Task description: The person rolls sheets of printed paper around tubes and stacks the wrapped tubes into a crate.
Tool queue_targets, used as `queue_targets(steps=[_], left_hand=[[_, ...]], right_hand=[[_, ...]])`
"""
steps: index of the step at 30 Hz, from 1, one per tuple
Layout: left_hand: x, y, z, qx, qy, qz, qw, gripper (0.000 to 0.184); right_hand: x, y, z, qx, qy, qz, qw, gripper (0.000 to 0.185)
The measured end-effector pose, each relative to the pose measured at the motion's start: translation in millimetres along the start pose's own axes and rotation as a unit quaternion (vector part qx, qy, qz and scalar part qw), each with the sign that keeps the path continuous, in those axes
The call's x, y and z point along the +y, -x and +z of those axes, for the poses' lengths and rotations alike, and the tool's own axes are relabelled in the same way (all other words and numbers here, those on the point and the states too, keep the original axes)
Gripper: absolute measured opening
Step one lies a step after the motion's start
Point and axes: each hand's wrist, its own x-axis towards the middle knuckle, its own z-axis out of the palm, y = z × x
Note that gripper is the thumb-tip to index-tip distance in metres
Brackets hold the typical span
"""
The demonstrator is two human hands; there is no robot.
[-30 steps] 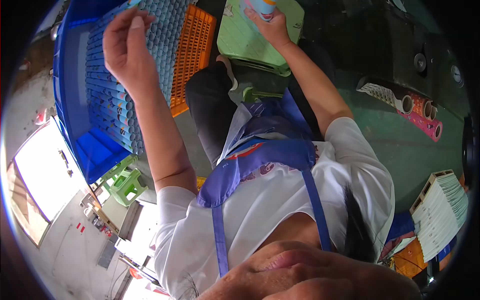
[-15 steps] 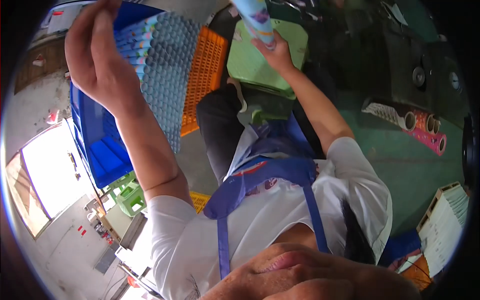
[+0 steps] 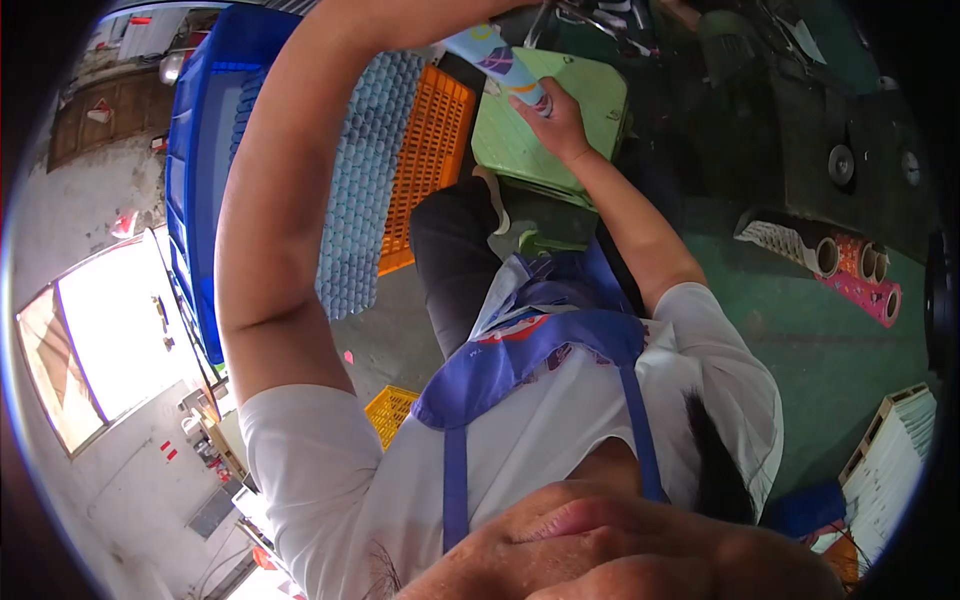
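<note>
My right hand [image 3: 557,122] is wrapped round the lower end of a light-blue printed tube [image 3: 497,58], which slants up and left above a green stool [image 3: 590,90]. My left arm arches across the upper left, and the hand [image 3: 440,20] reaches the top edge beside the tube's upper end. Its fingers are cut off there, so I cannot tell whether it touches the tube. A stack of similar light-blue tubes [image 3: 368,190], open ends towards me, lies left of my legs, partly hidden behind my left forearm.
An orange crate [image 3: 430,150] stands beside the stack, with a blue crate [image 3: 190,200] on its far left. Several printed rolls [image 3: 850,265] lie on the right. A yellow basket [image 3: 390,412] sits low near my left side. Dark machinery [image 3: 800,130] fills the upper right.
My left hand has swung from above the stack at the left to the top edge, near the tube's upper end. My right hand keeps hold of the tube; the view has shifted slightly.
</note>
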Motion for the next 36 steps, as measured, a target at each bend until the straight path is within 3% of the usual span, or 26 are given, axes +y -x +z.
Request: queue_targets(steps=[3, 7, 11, 15, 17, 19, 22, 24, 26, 32, 33, 35, 36], left_hand=[[2.1, 2.9, -16.1, -0.041, 0.019, -0.057, 0.997, 0.044], [6.7, -3.0, -9.7, -0.026, -0.002, -0.052, 0.998, 0.045], [9.5, -5.3, 5.1, -0.023, -0.185, -0.08, 0.979, 0.043], [-3.8, 1.5, -2.6, -0.133, -0.19, -0.092, 0.968, 0.039], [-16.8, 18.0, -4.1, -0.019, -0.315, -0.042, 0.948, 0.034], [-20.7, 43.5, -11.1, 0.038, -0.376, -0.021, 0.926, 0.032], [-10.1, 96.3, -10.8, 0.025, -0.466, -0.047, 0.883, 0.02], [-15.4, 125.1, 48.1, 0.095, -0.36, -0.076, 0.925, 0.031], [-20.3, 158.9, 93.5, 0.088, -0.388, -0.069, 0.915, 0.03], [-12.5, 210.3, 116.1, 0.03, -0.392, -0.101, 0.914, 0.035], [-6.1, 216.1, 105.4, -0.012, -0.282, -0.183, 0.942, 0.037], [6.7, 225.5, 89.4, -0.094, -0.045, -0.328, 0.939, 0.041], [10.1, 230.8, 90.3, -0.091, -0.046, -0.328, 0.939, 0.041]], right_hand=[[-5.1, 1.3, 3.6, 0.003, -0.003, -0.023, 1.0, 0.029], [-2.8, -6.0, 2.7, 0.021, -0.028, -0.036, 0.999, 0.031], [-5.5, -5.3, 2.1, 0.035, -0.01, -0.056, 0.998, 0.031], [-7.7, -5.4, 8.0, 0.024, 0.011, -0.076, 0.997, 0.031], [-9.1, -9.8, -1.5, 0.027, 0.024, -0.081, 0.996, 0.031], [-18.3, -16.8, -6.1, 0.06, 0.138, -0.152, 0.977, 0.031], [-38.0, -24.3, -19.7, 0.069, 0.234, -0.224, 0.944, 0.033], [-56.6, -33.3, -37.3, 0.072, 0.319, -0.306, 0.894, 0.034], [-75.0, -28.6, -47.2, 0.051, 0.346, -0.316, 0.882, 0.034], [-104.9, -2.5, -57.9, -0.051, 0.408, -0.357, 0.838, 0.031], [-109.8, -1.9, -59.6, -0.053, 0.41, -0.36, 0.836, 0.031], [-119.9, -2.4, -69.0, -0.087, 0.439, -0.379, 0.81, 0.029], [-128.8, -2.7, -71.5, -0.101, 0.453, -0.387, 0.797, 0.028]])
